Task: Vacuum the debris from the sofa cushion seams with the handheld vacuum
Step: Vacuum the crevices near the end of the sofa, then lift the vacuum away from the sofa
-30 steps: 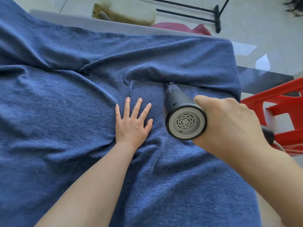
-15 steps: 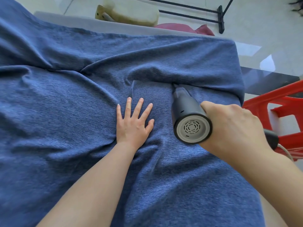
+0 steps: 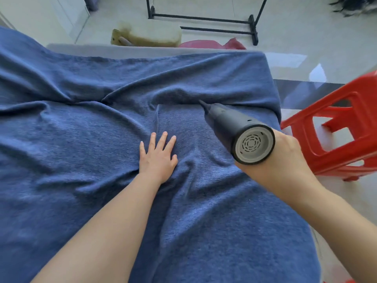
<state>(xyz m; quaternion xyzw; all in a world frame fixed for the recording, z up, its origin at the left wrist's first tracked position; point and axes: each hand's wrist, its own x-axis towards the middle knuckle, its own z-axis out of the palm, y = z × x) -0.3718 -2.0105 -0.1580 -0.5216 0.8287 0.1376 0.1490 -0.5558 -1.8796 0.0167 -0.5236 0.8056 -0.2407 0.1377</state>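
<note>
Open blue cover [image 3: 61, 160] leftward; red stool [image 3: 334, 139] (close) crowding the right.

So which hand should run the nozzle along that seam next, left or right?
Right. The right hand already grips the handheld vacuum, with its nozzle tip at the seam. The left hand lies flat on the blue cover, fingers spread, and looks best left there.

A pale glossy tiled floor [image 3: 285, 37] reflects bright daylight. A black metal rack base [image 3: 204, 17] stands at the far side. A red plastic stool [image 3: 336, 129] sits on the right, near a dark glass tabletop [image 3: 302, 92].
</note>
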